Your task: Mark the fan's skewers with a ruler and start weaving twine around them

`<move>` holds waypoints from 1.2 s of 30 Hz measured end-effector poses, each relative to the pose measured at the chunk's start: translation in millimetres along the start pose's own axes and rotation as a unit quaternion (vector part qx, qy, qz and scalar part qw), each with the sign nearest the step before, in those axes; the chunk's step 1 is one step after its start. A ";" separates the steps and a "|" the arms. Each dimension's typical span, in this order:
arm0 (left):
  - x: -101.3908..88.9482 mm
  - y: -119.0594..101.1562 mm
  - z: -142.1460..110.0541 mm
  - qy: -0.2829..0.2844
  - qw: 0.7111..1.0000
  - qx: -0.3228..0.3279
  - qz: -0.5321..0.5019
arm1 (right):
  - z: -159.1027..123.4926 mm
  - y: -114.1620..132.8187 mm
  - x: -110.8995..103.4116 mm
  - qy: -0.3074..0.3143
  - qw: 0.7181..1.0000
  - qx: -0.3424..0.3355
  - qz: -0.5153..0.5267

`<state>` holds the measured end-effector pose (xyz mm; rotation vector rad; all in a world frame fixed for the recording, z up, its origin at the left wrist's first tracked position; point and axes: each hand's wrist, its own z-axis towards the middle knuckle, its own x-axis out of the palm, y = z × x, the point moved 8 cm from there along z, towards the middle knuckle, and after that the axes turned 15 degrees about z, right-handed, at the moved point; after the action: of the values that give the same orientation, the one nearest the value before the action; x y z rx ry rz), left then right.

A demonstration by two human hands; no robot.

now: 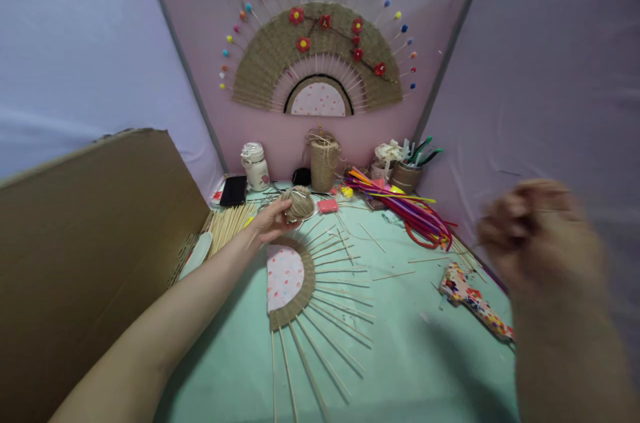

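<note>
A ball of twine rests in the fingers of my left hand, just above the far end of a half-round fan base. That fan base lies on the table, with a dotted white-and-pink centre, a brown twine band and thin sticks spreading to the right and towards me. My right hand is raised at the right, well apart from the fan, its fingers curled together and smeared by motion. Whether a strand is pinched in it cannot be made out.
A floral glue gun lies at right. Behind are coloured pipe cleaners, a large twine roll, a white bottle and a pen cup. Cardboard stands left, beside bamboo sticks. A finished fan hangs behind.
</note>
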<state>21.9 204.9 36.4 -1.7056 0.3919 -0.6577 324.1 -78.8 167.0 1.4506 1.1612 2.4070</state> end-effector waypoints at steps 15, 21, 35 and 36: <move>64.0 -6.7 -28.7 0.167 0.986 0.008 0.019 | -70.1 -219.4 47.0 0.262 0.878 0.315 -0.246; 43.3 8.3 -24.1 0.140 0.985 -0.010 0.097 | -29.5 -192.0 26.2 0.099 0.969 0.221 -0.057; 37.6 -9.2 -8.1 -0.023 0.924 0.158 0.348 | 0.6 -138.9 -6.1 0.004 0.990 0.116 0.083; 40.6 -12.0 -8.7 -0.042 0.911 0.179 0.369 | -2.4 -145.7 -6.7 0.004 0.990 0.135 0.050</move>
<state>47.3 177.3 57.9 -1.1047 0.7527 -0.0826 284.5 19.5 66.7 1.6110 1.4997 2.3947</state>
